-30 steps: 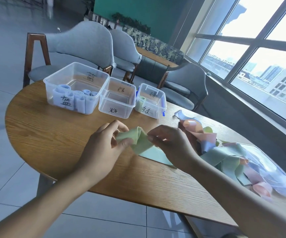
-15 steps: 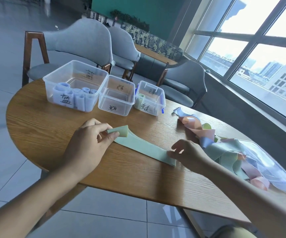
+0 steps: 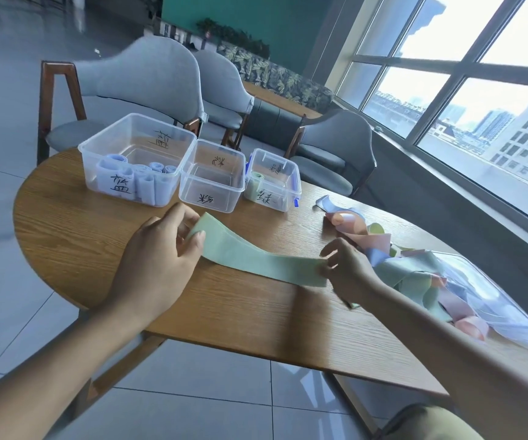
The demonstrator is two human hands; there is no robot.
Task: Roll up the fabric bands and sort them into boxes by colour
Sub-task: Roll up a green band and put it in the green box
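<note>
Three clear plastic boxes (image 3: 135, 160) stood at the back of the grained wooden counter (image 3: 66, 236). The left hand (image 3: 158, 258) pinched one end of the soft green band (image 3: 256, 262), stretched flat and smooth; the right hand (image 3: 348, 271) pinched its other end. Right of that lay a tangled pile of bands (image 3: 415, 274).

Left hand (image 3: 158, 249) pinches one end of green band (image 3: 256, 258), right hand (image 3: 346, 269) pinches other end, mid-frame on table (image 3: 66, 236); three boxes (image 3: 211, 179) upper left.
</note>
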